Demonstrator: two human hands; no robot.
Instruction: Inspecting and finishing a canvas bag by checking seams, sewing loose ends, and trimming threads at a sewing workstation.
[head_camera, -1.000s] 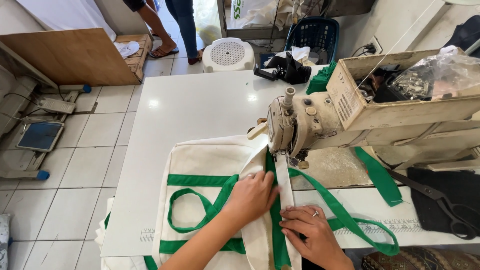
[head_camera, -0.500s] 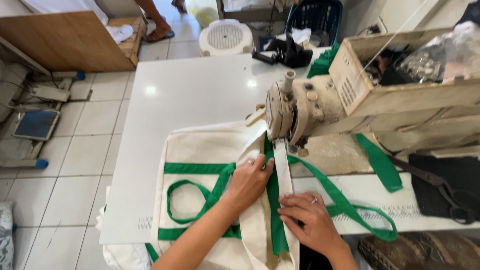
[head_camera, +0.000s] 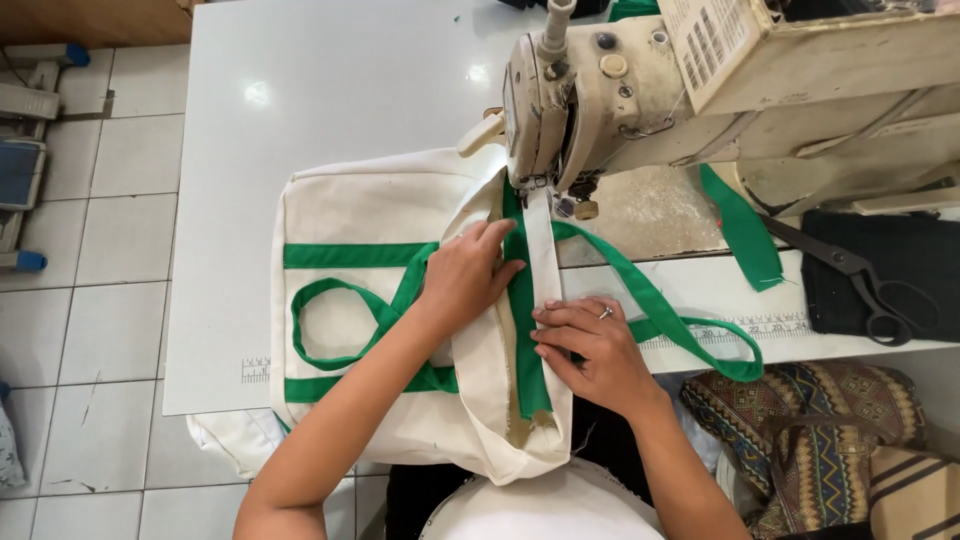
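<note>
cream tote bag (head_camera: 370, 210) with green straps (head_camera: 345, 255): flat on the white table (head_camera: 330, 90), its edge under the sewing machine (head_camera: 570, 95) head | left hand (head_camera: 465, 275): fingers spread, pressing the bag just below the machine | right hand (head_camera: 590, 345): fingertips pressed on the cream edge strip (head_camera: 543, 250) | scissors (head_camera: 850, 275): right of the machine

A: Item count, please.

B: I log one sewing machine (head_camera: 640, 90), one cream bag (head_camera: 380, 300), one pair of scissors (head_camera: 850, 275).

A: Hands?

B: I count two: left hand (head_camera: 465, 275), right hand (head_camera: 590, 350). One ring (head_camera: 606, 313).
</note>
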